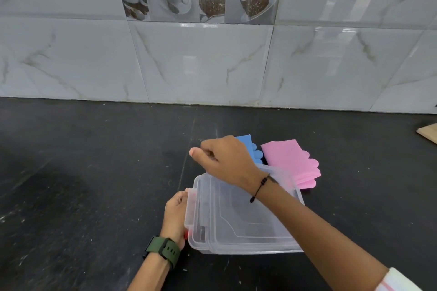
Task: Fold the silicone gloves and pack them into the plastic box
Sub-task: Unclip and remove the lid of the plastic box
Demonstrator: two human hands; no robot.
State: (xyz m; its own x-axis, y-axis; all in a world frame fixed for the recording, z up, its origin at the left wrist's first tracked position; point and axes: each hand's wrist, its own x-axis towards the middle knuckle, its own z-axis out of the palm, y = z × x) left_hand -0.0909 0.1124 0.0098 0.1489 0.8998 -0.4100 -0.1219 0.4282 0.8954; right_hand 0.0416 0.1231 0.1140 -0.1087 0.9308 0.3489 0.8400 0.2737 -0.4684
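A clear plastic box [241, 224] with its lid on sits on the black counter in the lower middle of the head view. My left hand [175, 215] grips the latch flap on the box's left side. My right hand [227, 158] reaches across the box's far end with fingers curled, and what it touches there is hidden. Behind the box lie a folded blue silicone glove [248, 145], mostly hidden by my right hand, and a folded pink silicone glove [290, 160] beside it on the right.
The black counter [94, 172] stretches wide on the left. A marble-tiled wall [212, 61] closes off the back. A pale wooden board's corner [429, 132] shows at the far right edge.
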